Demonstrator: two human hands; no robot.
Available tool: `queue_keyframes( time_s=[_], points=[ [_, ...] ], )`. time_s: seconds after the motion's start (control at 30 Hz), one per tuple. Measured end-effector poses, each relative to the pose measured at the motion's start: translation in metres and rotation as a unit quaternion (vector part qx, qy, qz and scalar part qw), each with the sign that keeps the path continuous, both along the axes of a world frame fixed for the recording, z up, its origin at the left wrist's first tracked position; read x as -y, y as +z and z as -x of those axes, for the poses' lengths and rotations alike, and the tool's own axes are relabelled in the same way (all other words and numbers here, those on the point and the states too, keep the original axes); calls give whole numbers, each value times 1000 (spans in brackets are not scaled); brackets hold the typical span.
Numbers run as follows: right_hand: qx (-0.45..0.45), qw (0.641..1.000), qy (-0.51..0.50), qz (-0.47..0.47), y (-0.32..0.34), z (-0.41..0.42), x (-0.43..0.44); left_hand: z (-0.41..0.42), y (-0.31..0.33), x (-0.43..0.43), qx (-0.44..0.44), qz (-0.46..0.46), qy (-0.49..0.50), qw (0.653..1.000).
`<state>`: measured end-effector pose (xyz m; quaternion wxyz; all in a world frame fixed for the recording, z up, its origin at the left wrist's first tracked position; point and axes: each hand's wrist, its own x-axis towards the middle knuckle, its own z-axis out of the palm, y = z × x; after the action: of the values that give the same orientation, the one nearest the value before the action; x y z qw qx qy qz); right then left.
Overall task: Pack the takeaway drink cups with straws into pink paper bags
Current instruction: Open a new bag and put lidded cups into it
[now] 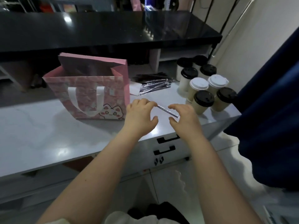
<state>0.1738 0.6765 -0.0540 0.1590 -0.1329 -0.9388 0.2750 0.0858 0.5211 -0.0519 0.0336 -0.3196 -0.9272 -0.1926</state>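
Note:
An open pink paper bag [90, 92] with white handles and a cat print stands on the white counter [40, 126]. Just right of it, my left hand [139, 115] and my right hand [184, 117] hold one wrapped straw [166, 110] between them, low over the counter. My left fingers curl over its far end. Its near end runs in between my right forefinger and thumb. Several lidded takeaway cups [202, 101], with black or white lids, stand in a group at the counter's right end. A pile of wrapped straws [155, 85] lies behind the bag, left of the cups.
A black raised countertop [113, 29] runs along the back above the white counter. Drawers with black handles [165, 149] sit under the counter's front edge. A dark blue cloth [267, 126] hangs at the right, close to the cups.

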Motion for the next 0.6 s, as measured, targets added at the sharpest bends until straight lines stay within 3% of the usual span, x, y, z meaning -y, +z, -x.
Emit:
queue_keyframes(
  time_s=[0.23,0.37,0.6],
  points=[
    [38,997,-70,-13,-26,-27,-60,-17,-32,-64,37,3,-8,999],
    [77,995,-47,-40,-30,-23,-100,-28,-46,-106,56,5,8,998],
    [60,997,-22,-35,-38,-4,-159,-18,-55,-165,58,-2,70,996]
  ],
)
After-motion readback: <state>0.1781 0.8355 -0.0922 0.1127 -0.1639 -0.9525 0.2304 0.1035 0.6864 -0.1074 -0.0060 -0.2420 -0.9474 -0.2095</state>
